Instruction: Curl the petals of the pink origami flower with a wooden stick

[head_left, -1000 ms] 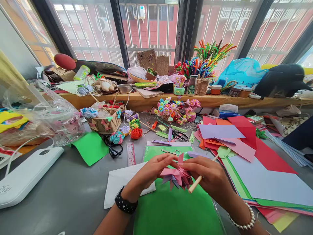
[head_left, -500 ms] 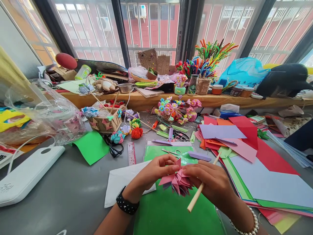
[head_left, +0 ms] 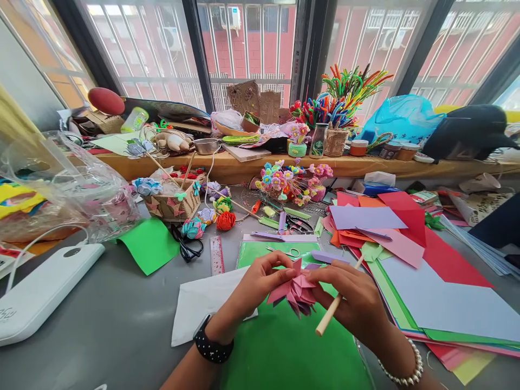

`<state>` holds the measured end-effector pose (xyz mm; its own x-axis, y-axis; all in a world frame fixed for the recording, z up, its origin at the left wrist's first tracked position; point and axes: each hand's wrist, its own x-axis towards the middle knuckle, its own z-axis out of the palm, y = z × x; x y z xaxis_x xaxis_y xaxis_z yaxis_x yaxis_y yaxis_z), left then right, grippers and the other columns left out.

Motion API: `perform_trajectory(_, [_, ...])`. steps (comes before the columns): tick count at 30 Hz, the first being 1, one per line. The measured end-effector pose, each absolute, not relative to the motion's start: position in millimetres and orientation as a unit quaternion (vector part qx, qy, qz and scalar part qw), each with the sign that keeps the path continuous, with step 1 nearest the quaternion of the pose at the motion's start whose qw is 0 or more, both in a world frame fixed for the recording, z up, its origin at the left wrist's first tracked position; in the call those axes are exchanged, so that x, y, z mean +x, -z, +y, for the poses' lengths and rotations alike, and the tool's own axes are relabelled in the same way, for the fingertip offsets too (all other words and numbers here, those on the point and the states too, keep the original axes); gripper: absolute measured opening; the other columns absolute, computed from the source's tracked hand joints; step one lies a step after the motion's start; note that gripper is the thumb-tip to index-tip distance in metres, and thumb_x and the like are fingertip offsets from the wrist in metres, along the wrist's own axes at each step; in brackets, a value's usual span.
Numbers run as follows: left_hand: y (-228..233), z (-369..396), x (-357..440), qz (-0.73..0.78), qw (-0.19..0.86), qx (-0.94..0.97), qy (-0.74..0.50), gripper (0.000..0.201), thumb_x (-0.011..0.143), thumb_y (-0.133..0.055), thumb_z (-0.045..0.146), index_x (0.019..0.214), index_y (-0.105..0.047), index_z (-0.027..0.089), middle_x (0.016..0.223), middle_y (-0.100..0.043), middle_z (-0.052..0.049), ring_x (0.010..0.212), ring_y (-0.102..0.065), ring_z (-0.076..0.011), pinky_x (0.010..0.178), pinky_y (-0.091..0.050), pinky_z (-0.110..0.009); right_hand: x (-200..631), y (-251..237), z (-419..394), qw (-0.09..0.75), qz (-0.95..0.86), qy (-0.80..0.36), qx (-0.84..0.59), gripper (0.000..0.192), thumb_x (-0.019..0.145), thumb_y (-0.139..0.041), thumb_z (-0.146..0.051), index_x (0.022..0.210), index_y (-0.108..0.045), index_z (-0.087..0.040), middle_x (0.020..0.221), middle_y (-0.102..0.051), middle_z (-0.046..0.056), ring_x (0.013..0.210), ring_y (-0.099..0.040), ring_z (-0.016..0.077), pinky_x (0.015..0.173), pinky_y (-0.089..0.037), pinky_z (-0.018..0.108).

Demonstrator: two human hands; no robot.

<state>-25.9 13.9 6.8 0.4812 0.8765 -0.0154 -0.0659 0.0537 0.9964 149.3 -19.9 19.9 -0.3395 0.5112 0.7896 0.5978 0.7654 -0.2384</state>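
A pink folded paper flower [head_left: 296,290] with many pointed petals is held between both hands above a green sheet [head_left: 284,346]. My left hand [head_left: 255,284] pinches its left petals with thumb and fingers. My right hand [head_left: 353,303] grips the flower's right side and also holds a thin wooden stick [head_left: 331,311], which slants from upper right to lower left under the fingers. A black watch is on my left wrist, a pearl bracelet on my right.
Small scissors [head_left: 284,251], a pink ruler [head_left: 216,255] and black glasses [head_left: 187,248] lie beyond the hands. Stacked coloured paper [head_left: 406,238] spreads to the right. A white device [head_left: 40,292] sits at left, a box of paper flowers [head_left: 174,203] behind, and a cluttered wooden shelf [head_left: 244,162].
The flower has turned slightly in my fingers, and the stick's lower end swung down, then back up. Both hands stay in about the same place.
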Motion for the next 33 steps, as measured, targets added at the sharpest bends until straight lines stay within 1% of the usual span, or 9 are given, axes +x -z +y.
perform_trajectory(2, [-7,15,-26,0.358,0.624,0.585,-0.374,0.022,0.071,-0.063,0.036,0.071,-0.056,0.015,0.072,-0.054,0.001,0.065,-0.049,-0.0108,0.060,-0.039,-0.022,149,-20,-19,0.460,-0.818,0.037,-0.343,0.012,0.078,-0.054,-0.012,0.081,-0.060,-0.021,0.067,-0.070,0.002,0.048,-0.056,0.0126,0.045,-0.045,0.023])
perform_trajectory(4, [-7,16,-26,0.364,0.611,0.585,-0.389,0.023,0.070,-0.064,0.036,0.071,-0.055,0.015,0.071,-0.055,0.001,0.063,-0.049,-0.0107,0.059,-0.039,-0.022,150,-20,-19,0.452,-0.821,0.029,-0.347,0.015,0.077,-0.054,-0.011,0.087,-0.060,-0.021,0.073,-0.070,0.003,0.051,-0.057,0.0129,0.048,-0.046,0.024])
perform_trajectory(6, [-7,16,-26,0.366,0.577,0.595,-0.424,0.022,0.072,-0.062,0.036,0.072,-0.054,0.016,0.075,-0.057,0.000,0.065,-0.052,-0.0120,0.060,-0.041,-0.023,151,-20,-19,0.442,-0.827,0.007,-0.347,0.021,0.076,-0.055,-0.011,0.094,-0.059,-0.021,0.084,-0.070,0.004,0.065,-0.061,0.0149,0.059,-0.049,0.027])
perform_trajectory(9, [-5,14,-28,0.355,0.467,0.641,-0.496,0.013,0.079,-0.055,0.030,0.077,-0.055,0.017,0.089,-0.058,-0.005,0.079,-0.056,-0.0161,0.070,-0.045,-0.027,153,-21,-20,0.454,-0.812,-0.040,-0.364,0.023,0.077,-0.054,-0.013,0.098,-0.059,-0.020,0.093,-0.066,0.006,0.086,-0.061,0.0182,0.073,-0.050,0.031])
perform_trajectory(12, [-3,11,-29,0.336,0.334,0.702,-0.532,0.009,0.084,-0.048,0.022,0.084,-0.056,0.019,0.097,-0.058,-0.007,0.092,-0.055,-0.0189,0.079,-0.044,-0.031,155,-21,-20,0.472,-0.772,-0.065,-0.421,0.016,0.079,-0.051,-0.018,0.092,-0.061,-0.020,0.085,-0.063,0.005,0.079,-0.061,0.0179,0.066,-0.051,0.029])
perform_trajectory(16, [-3,7,-28,0.310,0.221,0.756,-0.533,0.012,0.083,-0.047,0.014,0.088,-0.056,0.021,0.097,-0.060,-0.006,0.093,-0.055,-0.0182,0.081,-0.043,-0.031,155,-22,-20,0.463,-0.755,-0.105,-0.452,0.009,0.080,-0.053,-0.022,0.081,-0.062,-0.021,0.075,-0.060,0.003,0.062,-0.057,0.0138,0.051,-0.046,0.023])
perform_trajectory(22, [-4,2,-24,0.290,0.258,0.754,-0.530,0.016,0.078,-0.057,0.013,0.091,-0.057,0.022,0.098,-0.060,-0.005,0.093,-0.056,-0.0186,0.082,-0.043,-0.031,151,-27,-22,0.468,-0.747,-0.153,-0.447,0.010,0.081,-0.055,-0.021,0.073,-0.060,-0.021,0.067,-0.057,0.000,0.058,-0.053,0.0119,0.048,-0.041,0.021])
perform_trajectory(26, [-1,1,-23,0.270,0.328,0.713,-0.559,0.011,0.081,-0.052,0.015,0.080,-0.061,0.022,0.099,-0.061,-0.004,0.094,-0.057,-0.0187,0.084,-0.044,-0.035,151,-30,-22,0.460,-0.748,-0.190,-0.439,0.013,0.081,-0.054,-0.023,0.071,-0.062,-0.021,0.069,-0.056,0.001,0.059,-0.052,0.0118,0.047,-0.040,0.021])
perform_trajectory(33, [2,-1,-22,0.263,0.394,0.673,-0.568,0.011,0.082,-0.052,0.018,0.077,-0.060,0.023,0.101,-0.062,-0.004,0.100,-0.055,-0.0207,0.088,-0.042,-0.039,152,-32,-23,0.447,-0.735,-0.210,-0.465,0.017,0.082,-0.054,-0.027,0.067,-0.060,-0.019,0.068,-0.054,0.001,0.059,-0.050,0.0119,0.047,-0.038,0.022])
